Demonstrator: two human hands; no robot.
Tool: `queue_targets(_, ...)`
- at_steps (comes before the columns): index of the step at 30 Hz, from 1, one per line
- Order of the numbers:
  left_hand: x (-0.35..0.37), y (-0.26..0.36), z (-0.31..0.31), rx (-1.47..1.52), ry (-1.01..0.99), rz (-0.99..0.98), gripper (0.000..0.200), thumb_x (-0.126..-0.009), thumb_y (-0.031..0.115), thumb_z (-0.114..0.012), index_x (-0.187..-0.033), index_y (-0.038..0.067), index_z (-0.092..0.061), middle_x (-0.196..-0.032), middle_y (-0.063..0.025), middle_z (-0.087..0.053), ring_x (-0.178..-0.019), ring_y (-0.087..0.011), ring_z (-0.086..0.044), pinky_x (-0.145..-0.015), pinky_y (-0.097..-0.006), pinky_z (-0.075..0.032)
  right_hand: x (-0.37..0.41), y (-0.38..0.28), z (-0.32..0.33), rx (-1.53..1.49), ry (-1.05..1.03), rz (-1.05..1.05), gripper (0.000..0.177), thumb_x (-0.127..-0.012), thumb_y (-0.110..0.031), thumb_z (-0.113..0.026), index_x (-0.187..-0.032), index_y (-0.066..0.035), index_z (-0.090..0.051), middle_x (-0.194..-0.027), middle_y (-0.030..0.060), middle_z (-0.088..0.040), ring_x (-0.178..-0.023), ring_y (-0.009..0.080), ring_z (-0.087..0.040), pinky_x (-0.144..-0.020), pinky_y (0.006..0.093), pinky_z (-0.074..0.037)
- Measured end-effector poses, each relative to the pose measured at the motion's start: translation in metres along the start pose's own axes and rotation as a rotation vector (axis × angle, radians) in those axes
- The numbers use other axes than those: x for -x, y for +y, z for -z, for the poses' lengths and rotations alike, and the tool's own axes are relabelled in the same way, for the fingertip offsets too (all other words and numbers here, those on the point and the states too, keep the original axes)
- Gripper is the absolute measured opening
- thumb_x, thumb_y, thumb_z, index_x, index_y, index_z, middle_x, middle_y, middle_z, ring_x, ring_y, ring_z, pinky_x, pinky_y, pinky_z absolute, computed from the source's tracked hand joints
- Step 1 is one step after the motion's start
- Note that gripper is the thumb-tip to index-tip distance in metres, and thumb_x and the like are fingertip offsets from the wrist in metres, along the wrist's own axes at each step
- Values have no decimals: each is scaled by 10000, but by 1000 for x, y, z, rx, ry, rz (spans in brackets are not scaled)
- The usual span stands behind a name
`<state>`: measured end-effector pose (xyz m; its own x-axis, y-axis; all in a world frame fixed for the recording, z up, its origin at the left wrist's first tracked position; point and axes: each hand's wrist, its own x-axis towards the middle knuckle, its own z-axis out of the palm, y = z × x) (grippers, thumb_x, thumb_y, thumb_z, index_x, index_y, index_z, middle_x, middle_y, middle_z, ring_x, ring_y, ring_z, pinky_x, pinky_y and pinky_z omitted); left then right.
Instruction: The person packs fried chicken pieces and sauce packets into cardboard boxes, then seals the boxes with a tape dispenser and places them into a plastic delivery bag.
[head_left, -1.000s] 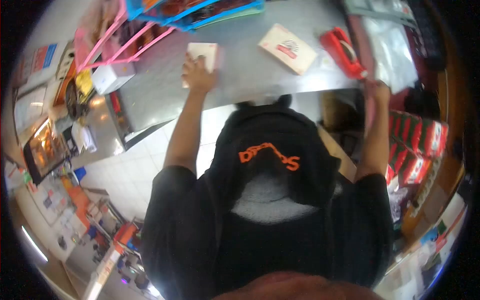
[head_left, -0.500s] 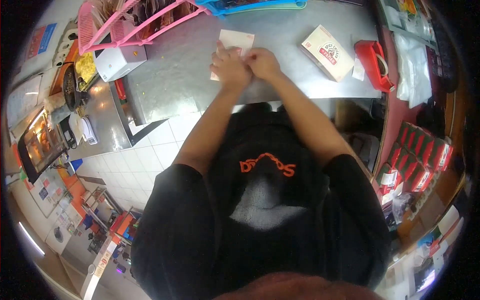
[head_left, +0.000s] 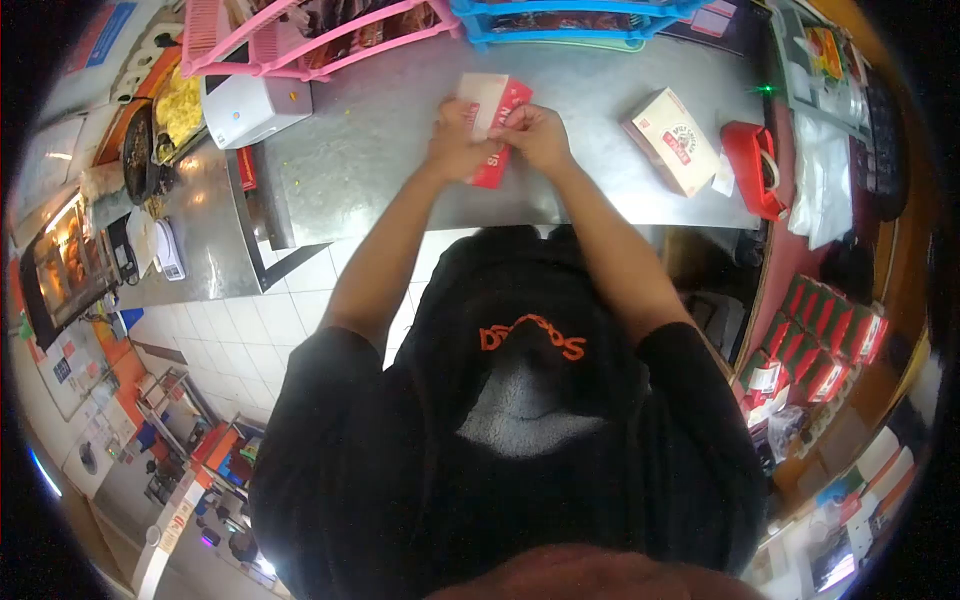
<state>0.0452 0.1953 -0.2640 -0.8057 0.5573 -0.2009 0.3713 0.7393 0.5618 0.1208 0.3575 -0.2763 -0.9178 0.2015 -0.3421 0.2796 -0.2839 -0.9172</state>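
A cream food carton [head_left: 484, 90] with a red, white-lettered side stands on the steel counter in front of me. My left hand [head_left: 458, 148] is closed around its left part, with the fingers partly hidden against the carton. At its right edge, the fingers of my right hand [head_left: 536, 138] are pinched on the red panel. A second cream carton [head_left: 676, 142], printed with a round red and black logo, lies further right, apart from both hands.
Beside the second carton is a red tape dispenser [head_left: 755, 170]. Pink racks [head_left: 330, 62] and blue racks [head_left: 590, 22] stand along the back of the steel counter [head_left: 370, 180]. A white box [head_left: 255, 110] sits at the left; stacked red-green boxes [head_left: 825, 320] lie lower right.
The carton has turned or tipped, so its red side now faces me where mostly cream showed before. My right fingers have moved onto that side. The whole view has shifted slightly.
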Motion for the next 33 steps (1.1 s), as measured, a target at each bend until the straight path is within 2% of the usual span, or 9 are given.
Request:
queue_targets(2, -7, -23, 6, 540, -251, 21, 784, -749, 239, -756, -1245, 65, -176, -1328, -185, -343, -1230, -277, -418, -992, -386, -399, 1, -9, -11, 309, 106, 178, 299, -659, -184, -857, -712, -48, -597, -646, 57, -635, -580, 123, -602, -545, 276, -472)
queue_targets(12, -3, -15, 18, 808, -502, 97, 799, -747, 157, -747, -1280, 68, -158, -1274, -128, -349, -1243, -229, -398, -1015, -342, -378, 56, -36, 62, 852, 227, 116, 371, -652, -162, -839, -874, -45, -566, -692, 53, -596, -630, 177, -586, -601, 294, -477)
queue_targets(16, 9, 35, -8, -361, -10, -414, 686, -676, 370, -771, -1206, 35, -492, -1336, -234, -407, -1157, -410, -489, -932, -483, -441, 137, -72, 147, 191, 208, 64, 192, -767, -19, -724, -865, -62, -564, -724, -26, -547, -676, 75, -544, -622, 229, -452)
queue_targets(17, 4, 39, -26, -281, -55, -299, 661, -669, 435, -761, -1162, 47, -553, -1359, -246, -390, -1195, -416, -442, -946, -515, -414, 154, -85, 177, 37, 220, 64, 155, -813, 18, -678, -853, -73, -560, -757, -49, -526, -719, 44, -528, -646, 211, -444)
queue_targets(21, 15, 104, -39, -406, 10, -234, 693, -707, 503, -722, -1182, 61, -477, -1453, -214, -311, -1278, -411, -343, -979, -565, -349, 180, -100, 346, 97, 827, 533, 67, -857, -7, -624, -868, -57, -580, -746, 8, -613, -649, 45, -552, -576, 205, -443)
queue_targets(25, 7, 107, -62, -487, 112, -256, 504, -848, 392, -626, -1190, 59, -464, -1448, -231, -318, -1242, -426, -391, -965, -560, -359, 202, -98, 544, 803, 1475, 516, 192, -843, -93, -572, -992, -4, -652, -827, 128, -674, -769, 283, -647, -731, 370, -513)
queue_targets(27, 5, 113, -60, -438, 141, -276, 457, -871, 364, -597, -1180, 51, -470, -1422, -238, -352, -1222, -429, -413, -962, -549, -366, 214, -106, 602, 1200, 1290, 328, 241, -807, -53, -540, -998, -40, -686, -947, 174, -683, -900, 338, -641, -808, 413, -493)
queue_targets(28, 6, 116, -59, -382, 157, -294, 411, -895, 335, -568, -1169, 43, -476, -1396, -245, -386, -1202, -432, -435, -960, -537, -373, 217, -108, 622, 1080, 1058, -65, 278, -797, -98, -534, -1007, -133, -713, -1058, 132, -679, -1021, 305, -621, -876, 425, -464)
queue_targets(33, 17, 131, -62, -368, 454, -213, 360, -894, 265, -572, -1118, -4, -489, -1293, -266, -471, -1156, -431, -468, -970, -502, -374, 199, -119, 635, 1362, 787, -401, 261, -834, -267, -559, -1049, -272, -709, -1086, 34, -683, -1013, 256, -637, -832, 425, -480)
